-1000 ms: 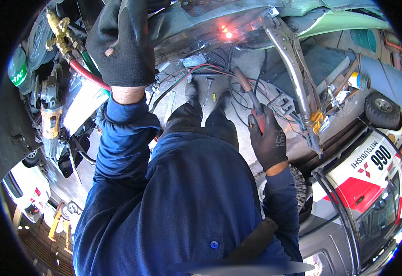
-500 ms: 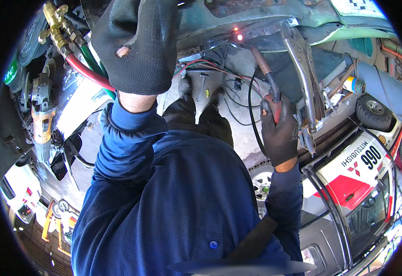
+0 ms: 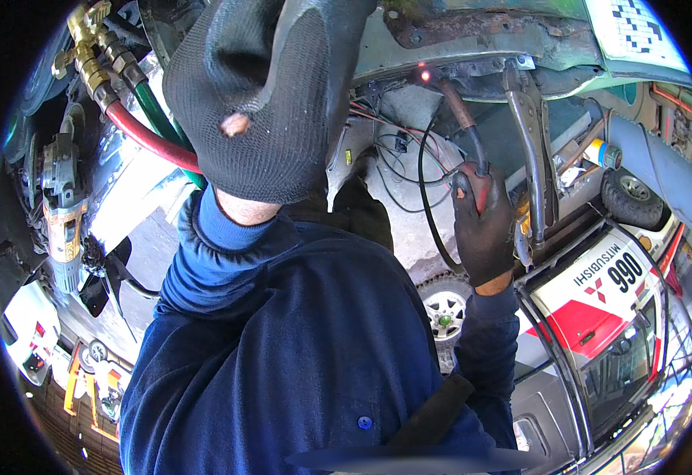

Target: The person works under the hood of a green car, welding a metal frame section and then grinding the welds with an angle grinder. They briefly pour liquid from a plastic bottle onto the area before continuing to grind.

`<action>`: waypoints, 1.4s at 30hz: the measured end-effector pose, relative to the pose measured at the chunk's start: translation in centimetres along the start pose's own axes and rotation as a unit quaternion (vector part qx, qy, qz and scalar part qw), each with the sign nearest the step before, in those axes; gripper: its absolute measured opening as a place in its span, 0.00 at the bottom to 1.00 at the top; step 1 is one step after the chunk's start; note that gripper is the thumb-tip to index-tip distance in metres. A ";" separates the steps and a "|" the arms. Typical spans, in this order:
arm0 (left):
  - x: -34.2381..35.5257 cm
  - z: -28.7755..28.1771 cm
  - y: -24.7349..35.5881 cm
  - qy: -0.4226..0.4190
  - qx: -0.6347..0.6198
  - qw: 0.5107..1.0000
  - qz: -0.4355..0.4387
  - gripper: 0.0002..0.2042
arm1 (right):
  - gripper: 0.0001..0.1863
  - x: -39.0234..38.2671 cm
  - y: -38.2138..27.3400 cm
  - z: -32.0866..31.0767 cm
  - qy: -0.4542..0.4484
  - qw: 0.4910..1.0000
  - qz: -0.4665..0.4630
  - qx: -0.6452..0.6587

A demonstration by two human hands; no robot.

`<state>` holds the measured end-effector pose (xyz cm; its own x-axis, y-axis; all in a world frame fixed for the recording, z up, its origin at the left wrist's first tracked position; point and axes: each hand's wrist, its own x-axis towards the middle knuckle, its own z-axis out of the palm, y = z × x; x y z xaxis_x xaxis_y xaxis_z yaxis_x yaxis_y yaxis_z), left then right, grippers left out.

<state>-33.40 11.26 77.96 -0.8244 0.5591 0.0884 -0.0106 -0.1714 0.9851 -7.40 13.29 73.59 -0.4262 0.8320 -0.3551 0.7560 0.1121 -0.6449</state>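
My left hand (image 3: 263, 111), in a black glove with a small hole, is raised large near the camera; its fingertips are hidden. Beside it are red (image 3: 146, 141) and green hoses (image 3: 157, 120) with brass valves (image 3: 85, 59). My gloved right hand (image 3: 480, 237) is closed round the red handle of a welding gun (image 3: 463, 113), its nozzle just below a glowing spot (image 3: 426, 75) on the rusty metal panel (image 3: 472, 36). Locking pliers (image 3: 526, 142) grip that panel's edge, to the right of the gun.
An angle grinder (image 3: 65, 222) lies at left. Cables (image 3: 425, 182) lie on the concrete floor (image 3: 405, 237). Behind the right hand are a blue-grey cylinder (image 3: 662, 166), a loose tyre (image 3: 627, 198) and a white-and-red off-road vehicle (image 3: 583, 324). A white car (image 3: 29, 332) is at far left.
My left hand has moved right and looks larger. My right hand has shifted right, bringing the gun's nozzle up to the glowing spot. The red glow is smaller.
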 end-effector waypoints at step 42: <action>-2.0 -10.1 -6.1 -0.023 0.075 0.997 0.019 0.26 | 0.20 0.6 6.5 -0.2 -0.039 0.991 0.085 0.099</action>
<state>-37.40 3.00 70.26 -0.7958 0.5915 0.1295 0.1084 -0.0712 0.9916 -2.69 14.58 69.32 -0.3439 0.7843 -0.5163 0.7112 -0.1415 -0.6886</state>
